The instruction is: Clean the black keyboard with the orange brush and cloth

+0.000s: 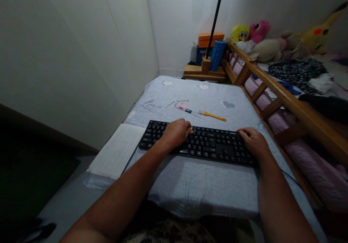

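Note:
A black keyboard (209, 143) lies on the cloth-covered table (206, 185). Over its left half is my left hand (178, 131), its fingers curled together around a small pale thing I cannot make out, close above the keys. At the keyboard's right end, my right hand (252, 141) grips the edge, thumb on the top corner. Beyond the keyboard lie a yellow-handled brush (214, 116), a small tool with a black middle (188, 110) and two thin white sticks, one of them a cotton swab (182, 100).
White cloth sheets (116, 150) lie at the table's left edge, beside a white cabinet (81, 47). A wooden bed rail (296, 101) runs along the right, with plush toys (261, 31) behind it. A black pole (215, 18) stands on a wooden base at the back.

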`<state>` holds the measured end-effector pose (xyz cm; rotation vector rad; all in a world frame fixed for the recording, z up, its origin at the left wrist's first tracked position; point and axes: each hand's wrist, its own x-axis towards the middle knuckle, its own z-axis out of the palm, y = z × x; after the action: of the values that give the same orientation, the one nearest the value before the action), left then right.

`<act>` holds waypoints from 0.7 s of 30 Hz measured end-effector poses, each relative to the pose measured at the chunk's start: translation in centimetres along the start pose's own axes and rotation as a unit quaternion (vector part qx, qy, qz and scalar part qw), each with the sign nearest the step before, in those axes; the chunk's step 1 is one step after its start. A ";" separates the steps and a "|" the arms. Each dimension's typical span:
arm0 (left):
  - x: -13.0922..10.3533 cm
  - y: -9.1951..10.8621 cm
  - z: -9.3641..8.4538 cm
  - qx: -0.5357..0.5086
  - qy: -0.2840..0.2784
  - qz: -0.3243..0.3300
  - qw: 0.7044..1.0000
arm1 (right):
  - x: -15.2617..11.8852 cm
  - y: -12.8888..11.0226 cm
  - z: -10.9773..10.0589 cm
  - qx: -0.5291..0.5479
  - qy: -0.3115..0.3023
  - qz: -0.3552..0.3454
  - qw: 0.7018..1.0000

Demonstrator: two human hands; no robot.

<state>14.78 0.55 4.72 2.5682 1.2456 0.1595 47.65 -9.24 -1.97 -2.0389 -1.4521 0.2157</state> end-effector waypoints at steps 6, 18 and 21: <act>-1.0 0.5 0.5 0.005 -0.001 0.005 1.000 | 0.0 -0.2 0.0 -0.001 0.004 0.006 1.000; -3.5 1.2 0.2 -0.034 -0.029 0.015 0.999 | 0.1 -0.1 0.0 0.004 0.005 0.010 1.000; -4.2 1.4 0.1 -0.042 -0.033 0.015 0.998 | 0.1 -0.1 0.0 0.006 0.007 0.012 1.000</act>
<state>13.25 -3.52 5.17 2.5012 1.1517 0.1288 47.60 -9.16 -1.92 -2.0449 -1.4161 0.2196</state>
